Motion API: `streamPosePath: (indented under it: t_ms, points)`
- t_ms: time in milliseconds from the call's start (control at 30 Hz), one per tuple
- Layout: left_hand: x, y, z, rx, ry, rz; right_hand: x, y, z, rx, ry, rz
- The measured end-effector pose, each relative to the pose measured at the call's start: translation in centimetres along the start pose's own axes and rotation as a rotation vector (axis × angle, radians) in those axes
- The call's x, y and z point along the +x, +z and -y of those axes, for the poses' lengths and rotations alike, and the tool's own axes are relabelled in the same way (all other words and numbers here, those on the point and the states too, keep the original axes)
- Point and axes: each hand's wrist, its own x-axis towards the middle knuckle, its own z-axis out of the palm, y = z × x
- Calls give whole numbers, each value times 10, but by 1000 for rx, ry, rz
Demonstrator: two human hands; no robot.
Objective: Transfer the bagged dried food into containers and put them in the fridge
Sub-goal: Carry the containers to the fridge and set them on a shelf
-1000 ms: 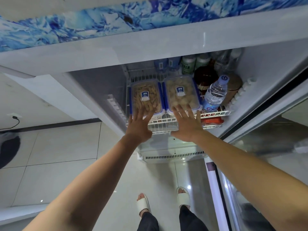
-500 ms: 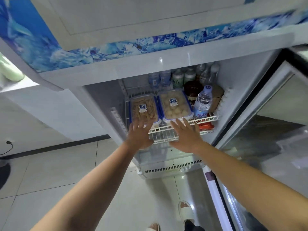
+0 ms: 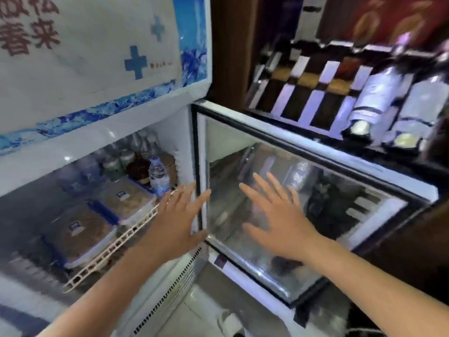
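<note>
Now both our hands are spread flat, holding nothing: left hand [image 3: 177, 222], right hand [image 3: 279, 215]. Two boxes [image 3: 80, 232] [image 3: 126, 200] sit at the shelf's [image 3: 109, 251] front edge.

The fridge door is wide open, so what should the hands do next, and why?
Probably swing the glass fridge door shut. Both blue-rimmed clear containers already sit on the white wire shelf, and the open left hand and right hand hold nothing.

Two lidded containers [image 3: 102, 215] are being kept side by side on the fridge's wire shelf [image 3: 111, 249], a water bottle [image 3: 158, 175] beside them; the left hand [image 3: 177, 222] and right hand [image 3: 277, 220] are being held flat-fingered before the glass door [image 3: 315, 190]
</note>
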Motion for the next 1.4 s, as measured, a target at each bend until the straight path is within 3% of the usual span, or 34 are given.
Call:
streamPosePath:
  t_ms: [167, 300, 467, 600, 733, 800, 900, 1033, 1233, 1400]
  points:
    - [47, -40, -103, -46, 289, -131, -72, -97, -67, -126, 316, -289]
    - [83, -65, -191, -19, 424, -179, -110, -121, -113, -202, 519, -166]
    - [118, -66, -251, 100, 444, -111, -124, -114, -151, -150, 544, -77]
    - [126, -55, -268, 155, 400, -10, -126, -110, -168, -75, 429, -161]
    - [116, -42, -270, 107, 378, 48, -138, -124, -173, -11, 297, -132]
    - [103, -40, -262, 57, 366, 44, -146, -129, -178, 76, 213, -86]
    - [76, -42, -245, -21, 356, 62, -159, -136, -185, 436, 80, 15]
    - [26, -58, -224, -222, 301, 139, -164, -139, -177, 736, -78, 258]
    - [-59, -82, -198, -268, 110, 182, -136, -120, -124, 751, -348, 502]
    - [-122, -91, -172, -278, -80, 175, -86, -86, -70, 656, -523, 484]
